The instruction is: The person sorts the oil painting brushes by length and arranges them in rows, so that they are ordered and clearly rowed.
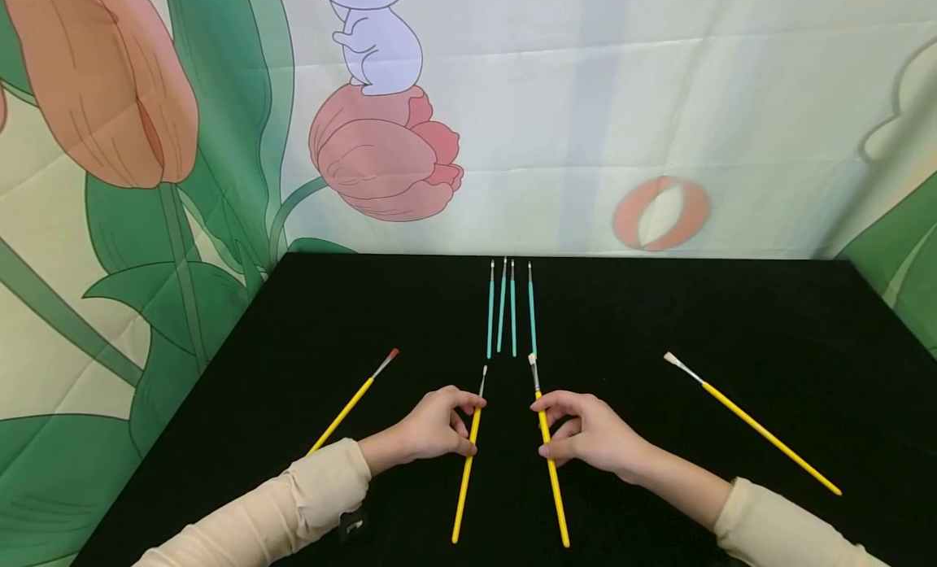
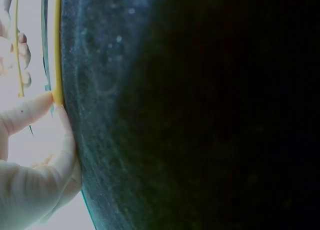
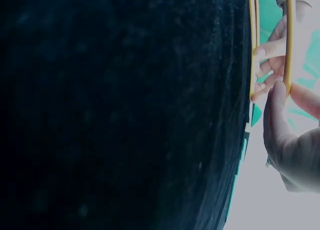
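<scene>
In the head view my left hand [image 1: 437,425] pinches a thin yellow-handled paintbrush [image 1: 465,477] between thumb and fingers. Its small pale tip points away from me. To the right of it, my right hand [image 1: 593,433] holds a second yellow paintbrush [image 1: 556,494], which has a wider whitish bristle head. The two brushes stand a short way apart, roughly side by side. Thumb and fingertips of the left hand [image 2: 45,175] meet on the yellow handle [image 2: 58,49] in the left wrist view. The right wrist view likewise has the right hand [image 3: 295,145] pinching its brush handle [image 3: 289,39].
Several slim turquoise paintbrushes [image 1: 490,315] lie in a row at the table's back middle, tips toward the curtain. A red-tipped yellow brush [image 1: 351,408] lies left, partly behind the left sleeve. Another yellow brush [image 1: 769,437] lies slanted at the right on the black tabletop [image 1: 622,307].
</scene>
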Tool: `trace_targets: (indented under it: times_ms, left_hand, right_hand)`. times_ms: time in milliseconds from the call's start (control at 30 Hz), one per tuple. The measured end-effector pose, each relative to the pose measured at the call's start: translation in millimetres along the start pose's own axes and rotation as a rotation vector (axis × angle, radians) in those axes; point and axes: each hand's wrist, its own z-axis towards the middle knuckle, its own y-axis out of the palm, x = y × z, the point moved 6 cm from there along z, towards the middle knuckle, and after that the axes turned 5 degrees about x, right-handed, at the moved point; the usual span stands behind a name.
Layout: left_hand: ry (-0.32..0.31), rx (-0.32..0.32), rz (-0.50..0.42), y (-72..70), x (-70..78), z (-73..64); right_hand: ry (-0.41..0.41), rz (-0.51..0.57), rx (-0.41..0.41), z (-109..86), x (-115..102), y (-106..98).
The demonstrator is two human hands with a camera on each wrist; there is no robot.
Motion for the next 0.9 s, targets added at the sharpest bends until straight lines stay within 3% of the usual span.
trace_targets:
  times_ms: [900]
  left_hand:
    - [0.007, 0.026, 0.029, 0.9, 4.0, -0.9]
  right_hand:
    - [0.056, 0.06, 0.028, 23.2, 7, 30]
